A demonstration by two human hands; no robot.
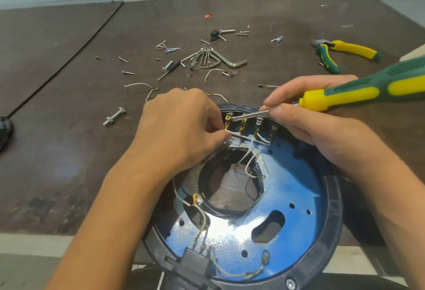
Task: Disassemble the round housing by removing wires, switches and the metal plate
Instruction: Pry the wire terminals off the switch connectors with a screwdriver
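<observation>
The round housing (332, 200) lies at the near edge of the table (69, 105), open side up, with the blue metal plate (287, 188) seated inside it. A row of switches (258, 126) stands along its far rim. Your left hand (181, 126) pinches a white wire (239, 134) just beside the leftmost switch. Your right hand (322, 126) grips the screwdriver (322, 99), fingers closed on the shaft, tip resting at the leftmost switch's terminal. More white wires hang loose through the plate's central opening. Hex keys (213, 59) and scattered screws lie farther back, pliers (354, 49) at far right.
</observation>
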